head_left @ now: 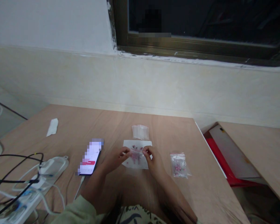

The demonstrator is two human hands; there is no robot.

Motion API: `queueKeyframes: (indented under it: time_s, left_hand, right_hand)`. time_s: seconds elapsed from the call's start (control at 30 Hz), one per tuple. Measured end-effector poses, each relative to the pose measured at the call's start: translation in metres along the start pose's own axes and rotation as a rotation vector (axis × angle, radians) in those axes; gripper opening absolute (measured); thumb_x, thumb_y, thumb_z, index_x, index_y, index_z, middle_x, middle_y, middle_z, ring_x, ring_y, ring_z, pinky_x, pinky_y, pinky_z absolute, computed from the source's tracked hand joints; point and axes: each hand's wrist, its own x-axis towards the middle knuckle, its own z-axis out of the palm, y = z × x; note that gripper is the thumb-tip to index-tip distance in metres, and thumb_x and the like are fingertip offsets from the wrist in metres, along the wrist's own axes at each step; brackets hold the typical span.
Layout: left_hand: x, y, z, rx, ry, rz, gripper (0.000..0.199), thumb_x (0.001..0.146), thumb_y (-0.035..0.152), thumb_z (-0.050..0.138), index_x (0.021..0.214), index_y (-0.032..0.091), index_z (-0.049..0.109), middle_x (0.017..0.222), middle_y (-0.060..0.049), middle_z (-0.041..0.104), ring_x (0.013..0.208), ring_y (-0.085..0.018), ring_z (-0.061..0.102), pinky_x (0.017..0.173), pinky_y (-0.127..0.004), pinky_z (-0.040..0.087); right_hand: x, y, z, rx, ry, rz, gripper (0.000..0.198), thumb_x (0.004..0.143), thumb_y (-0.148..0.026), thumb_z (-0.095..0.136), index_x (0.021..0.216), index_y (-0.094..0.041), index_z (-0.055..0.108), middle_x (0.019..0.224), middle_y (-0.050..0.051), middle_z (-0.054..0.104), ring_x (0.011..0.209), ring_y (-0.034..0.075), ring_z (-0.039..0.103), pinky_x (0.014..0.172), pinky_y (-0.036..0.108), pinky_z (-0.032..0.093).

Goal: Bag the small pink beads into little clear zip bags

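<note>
My left hand (118,159) and my right hand (155,160) are closed in pinches at the two upper corners of a small clear zip bag (136,156). Pinkish bits show in or behind the bag, too blurred to tell apart. Beneath it lies a white sheet of paper (128,143). Several small dark-red and pink beads (133,146) sit on the sheet, just beyond the bag's top edge. A stack of clear zip bags (140,132) lies behind the paper. To the right of my right hand, filled zip bags (178,165) with pink beads lie in a pile.
A phone (90,158) with its screen lit lies left of my left forearm, a white cable (78,189) plugged in. A power strip (52,168) with tangled cords occupies the table's left front. A scrap of white paper (52,127) lies farther back. The wooden table (102,124) meets the wall.
</note>
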Motion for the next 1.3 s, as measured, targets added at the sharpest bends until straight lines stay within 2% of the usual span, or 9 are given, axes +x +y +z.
queueKeyframes:
  time_s: [0.17, 0.3, 0.47, 0.67, 0.83, 0.97, 1.1, 1.2, 1.3]
  left_hand:
    - [-0.002, 0.000, 0.010, -0.050, 0.024, -0.007, 0.023, 0.075, 0.034, 0.047, 0.072, 0.015, 0.059, 0.070, -0.001, 0.060, 0.065, -0.013, 0.054, 0.058, -0.021, 0.042]
    - [-0.008, -0.004, 0.014, -0.113, 0.038, -0.024, 0.022, 0.074, 0.034, 0.050, 0.071, 0.014, 0.059, 0.069, -0.001, 0.060, 0.064, -0.013, 0.054, 0.058, -0.022, 0.042]
    - [-0.010, -0.002, 0.014, -0.163, 0.050, -0.024, 0.022, 0.074, 0.034, 0.050, 0.076, 0.014, 0.059, 0.071, -0.001, 0.060, 0.063, -0.012, 0.054, 0.056, -0.021, 0.042]
    - [-0.003, 0.000, 0.010, -0.174, 0.097, -0.001, 0.020, 0.072, 0.032, 0.053, 0.067, 0.014, 0.057, 0.064, 0.001, 0.057, 0.060, -0.011, 0.052, 0.055, -0.020, 0.041]
    - [0.000, 0.003, 0.011, -0.171, 0.146, 0.033, 0.017, 0.072, 0.030, 0.054, 0.068, 0.014, 0.058, 0.064, 0.000, 0.058, 0.062, -0.012, 0.053, 0.058, -0.021, 0.041]
    - [-0.004, 0.004, 0.017, -0.201, 0.089, -0.017, 0.021, 0.072, 0.034, 0.052, 0.068, 0.014, 0.056, 0.063, 0.001, 0.056, 0.059, -0.011, 0.051, 0.053, -0.020, 0.040]
    - [-0.007, 0.005, 0.024, -0.197, 0.007, -0.058, 0.024, 0.073, 0.037, 0.050, 0.069, 0.014, 0.056, 0.063, 0.002, 0.054, 0.057, -0.010, 0.049, 0.052, -0.019, 0.039]
    - [-0.007, 0.009, 0.026, -0.131, 0.034, -0.023, 0.023, 0.074, 0.035, 0.049, 0.065, 0.014, 0.055, 0.061, 0.002, 0.053, 0.059, -0.011, 0.049, 0.054, -0.020, 0.039]
    - [-0.004, 0.014, 0.024, -0.072, 0.078, 0.047, 0.022, 0.075, 0.032, 0.047, 0.065, 0.014, 0.056, 0.064, 0.001, 0.055, 0.065, -0.012, 0.051, 0.060, -0.022, 0.040]
  right_hand:
    - [-0.008, 0.004, 0.006, 0.089, 0.041, 0.123, 0.015, 0.073, -0.031, 0.048, 0.076, -0.017, 0.049, 0.072, 0.002, 0.054, 0.065, 0.014, 0.049, 0.060, 0.025, 0.039]
    - [-0.012, 0.013, 0.007, 0.170, -0.087, 0.223, 0.022, 0.072, -0.038, 0.048, 0.069, -0.016, 0.049, 0.066, 0.001, 0.053, 0.062, 0.014, 0.049, 0.057, 0.025, 0.037]
    - [-0.012, 0.016, 0.005, 0.216, -0.083, 0.209, 0.021, 0.070, -0.036, 0.050, 0.062, -0.016, 0.050, 0.060, -0.001, 0.051, 0.060, 0.013, 0.047, 0.058, 0.024, 0.036]
    - [-0.003, 0.011, 0.000, 0.204, -0.048, 0.193, 0.020, 0.067, -0.034, 0.055, 0.058, -0.016, 0.050, 0.055, -0.002, 0.049, 0.055, 0.012, 0.044, 0.055, 0.023, 0.034]
    - [0.000, 0.012, 0.007, 0.376, -0.155, 0.250, 0.024, 0.068, -0.040, 0.054, 0.067, -0.016, 0.054, 0.067, 0.001, 0.055, 0.060, 0.013, 0.049, 0.056, 0.023, 0.036]
    - [-0.005, 0.019, 0.015, 0.453, -0.128, 0.263, 0.026, 0.066, -0.041, 0.056, 0.060, -0.016, 0.051, 0.057, -0.002, 0.051, 0.054, 0.011, 0.045, 0.052, 0.022, 0.035]
    - [-0.011, 0.020, 0.019, 0.377, -0.061, 0.219, 0.026, 0.066, -0.039, 0.057, 0.056, -0.017, 0.049, 0.053, -0.003, 0.048, 0.052, 0.010, 0.041, 0.051, 0.021, 0.032]
    - [-0.013, 0.018, 0.020, 0.313, -0.064, 0.226, 0.025, 0.065, -0.039, 0.058, 0.058, -0.016, 0.052, 0.054, -0.002, 0.051, 0.053, 0.010, 0.042, 0.053, 0.022, 0.033]
    - [-0.011, 0.017, 0.021, 0.418, -0.110, 0.278, 0.027, 0.064, -0.042, 0.059, 0.064, -0.015, 0.055, 0.057, -0.001, 0.054, 0.054, 0.011, 0.046, 0.053, 0.023, 0.035]
